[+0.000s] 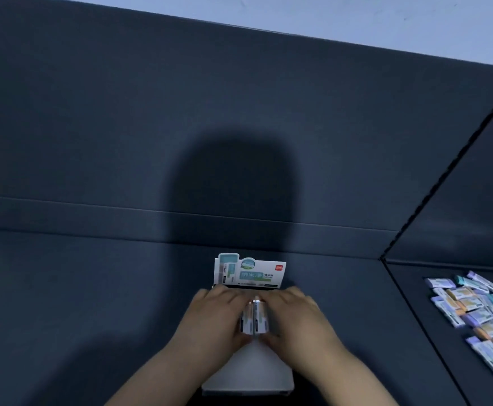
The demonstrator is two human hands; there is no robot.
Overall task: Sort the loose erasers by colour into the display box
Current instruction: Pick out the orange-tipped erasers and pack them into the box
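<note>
1. The left hand and right hand close in from either side on a small bundle of erasers, gripping it between them, probably to keep the sleeved pieces squared as one block
2. The bundle sits directly between the hands, over the white display box and just short of its upright printed header card, likely lined up for one colour row
3. The loose erasers, mixed in colour, lie well apart on the counter to the right, not yet sorted
</note>
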